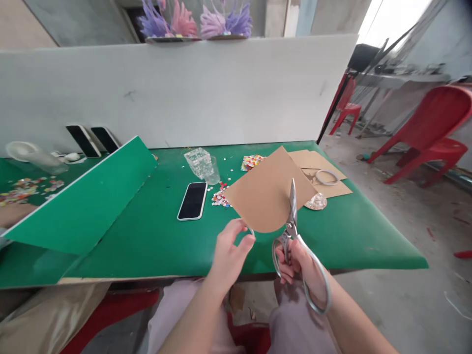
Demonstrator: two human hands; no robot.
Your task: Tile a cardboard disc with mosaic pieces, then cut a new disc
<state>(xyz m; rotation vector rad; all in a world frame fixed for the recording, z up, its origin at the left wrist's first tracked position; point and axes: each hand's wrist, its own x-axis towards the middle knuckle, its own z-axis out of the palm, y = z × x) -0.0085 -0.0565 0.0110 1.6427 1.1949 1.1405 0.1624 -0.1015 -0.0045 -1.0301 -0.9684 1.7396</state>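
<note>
A brown cardboard sheet (pixel 269 191) is tilted up above the green table, its near edge cut to a curve. My left hand (pixel 232 248) pinches it at the near left edge, with some fingers hidden behind. My right hand (pixel 300 265) is wrapped round the handles of metal scissors (pixel 292 209). Their blades point away from me, close together at the sheet's right part. Whether they grip the cardboard between them I cannot tell. Small coloured pieces (pixel 221 196) lie just left of the sheet.
A phone (pixel 192 201) and a clear plastic cup (pixel 211 171) stand left of the sheet. More cardboard (pixel 341 189), with a white ring (pixel 326 177) on it, lies at right. A green divider (pixel 88 196) separates a co-worker's arm (pixel 16 215). A white board (pixel 221 93) closes the back.
</note>
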